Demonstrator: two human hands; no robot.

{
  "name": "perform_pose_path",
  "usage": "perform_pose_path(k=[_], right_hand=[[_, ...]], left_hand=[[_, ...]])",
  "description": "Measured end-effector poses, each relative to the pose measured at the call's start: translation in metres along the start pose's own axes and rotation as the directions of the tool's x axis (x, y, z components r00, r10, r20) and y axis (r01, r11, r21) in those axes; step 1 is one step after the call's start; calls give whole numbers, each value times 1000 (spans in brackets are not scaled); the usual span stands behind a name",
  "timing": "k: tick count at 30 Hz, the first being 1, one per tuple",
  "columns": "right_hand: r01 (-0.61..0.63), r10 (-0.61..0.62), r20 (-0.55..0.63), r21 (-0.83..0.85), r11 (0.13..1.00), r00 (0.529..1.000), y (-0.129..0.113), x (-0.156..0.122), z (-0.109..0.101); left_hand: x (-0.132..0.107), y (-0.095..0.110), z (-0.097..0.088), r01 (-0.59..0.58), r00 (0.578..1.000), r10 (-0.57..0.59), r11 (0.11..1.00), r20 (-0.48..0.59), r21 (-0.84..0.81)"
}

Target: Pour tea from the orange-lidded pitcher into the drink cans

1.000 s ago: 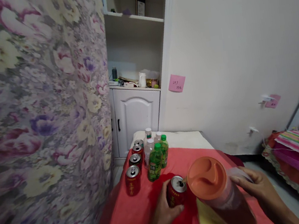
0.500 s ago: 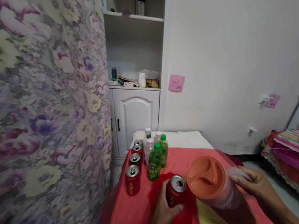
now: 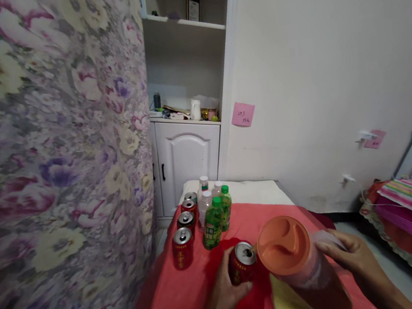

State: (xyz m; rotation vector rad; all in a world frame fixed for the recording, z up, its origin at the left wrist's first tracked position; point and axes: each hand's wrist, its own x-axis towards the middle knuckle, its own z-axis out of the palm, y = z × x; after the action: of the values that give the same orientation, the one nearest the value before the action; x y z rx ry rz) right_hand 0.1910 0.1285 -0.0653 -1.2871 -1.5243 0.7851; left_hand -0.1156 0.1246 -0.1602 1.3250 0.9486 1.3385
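Hardly anything has moved since the earlier frame: the left hand (image 3: 224, 292) curls around the red can (image 3: 241, 268) just beside the tilted pitcher (image 3: 318, 287), whose handle (image 3: 325, 238) the right hand (image 3: 354, 254) still grips.

Left fingers (image 3: 226, 264) mostly behind red can (image 3: 243, 267)

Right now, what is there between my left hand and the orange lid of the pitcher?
In the head view, the red can, held by your left hand, is between.
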Motion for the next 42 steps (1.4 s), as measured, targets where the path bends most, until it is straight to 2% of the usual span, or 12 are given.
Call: perform_pose_path(k=[13,24,29,36,42], right_hand=[[6,-6,-24,10,1000,1000,-3,-1,2],[-35,37,-22,83,996,999,-17,-7,17],[-78,79,-5,120,990,997,-8,-9,20],[-130,129,18,181,975,992,3,-13,20],[-62,100,-106,317,946,989,12,-11,12]], left_hand=[[1,-2,0,-10,1000,10,1000,-6,-5],[1,-6,-2,-37,999,36,998,-12,-60],[0,-2,-3,-43,999,44,997,10,-68],[-2,1,-3,-30,999,31,999,-43,11],[0,2,-5,21,996,-19,1000,-91,15]])
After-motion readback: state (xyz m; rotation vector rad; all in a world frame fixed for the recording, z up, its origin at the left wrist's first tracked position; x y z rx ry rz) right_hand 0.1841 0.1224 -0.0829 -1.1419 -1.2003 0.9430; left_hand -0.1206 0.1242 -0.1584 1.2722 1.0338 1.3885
